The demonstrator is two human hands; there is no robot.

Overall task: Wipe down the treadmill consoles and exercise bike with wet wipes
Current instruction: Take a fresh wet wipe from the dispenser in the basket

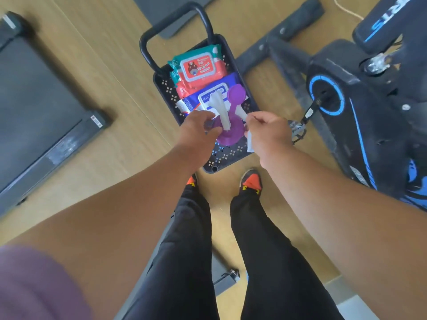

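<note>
- Two hands meet over the basket: the left hand (199, 126) pinches the lower end of a wet wipe (221, 112) drawn out into a thin white strip, and the right hand (265, 128) grips another bit of white wipe (249, 142), a corner of which hangs below its fingers.
- The strip's long axis runs away from the left hand's pinch, up the picture and a little to the left, back to the opening of the blue wipes pack (208, 98) just beyond the grip; it looks not yet pulled free.
- Touching the strip on the right-hand side is a purple lid (235, 93), flipped open, with a purple disc beneath both hands; what that disc belongs to I cannot tell.
- Beyond the blue pack lies a red and teal wipes pack (196, 65), lid closed, both inside the dark perforated basket (231, 155) on the wooden floor.
- Well to the right of the grip stands the exercise bike (360, 95); well to the left, a treadmill (46, 107) deck, its console out of view.
- Judged from this, the task is at its start: wipes are being taken, and no wiping of bike or consoles is underway.
</note>
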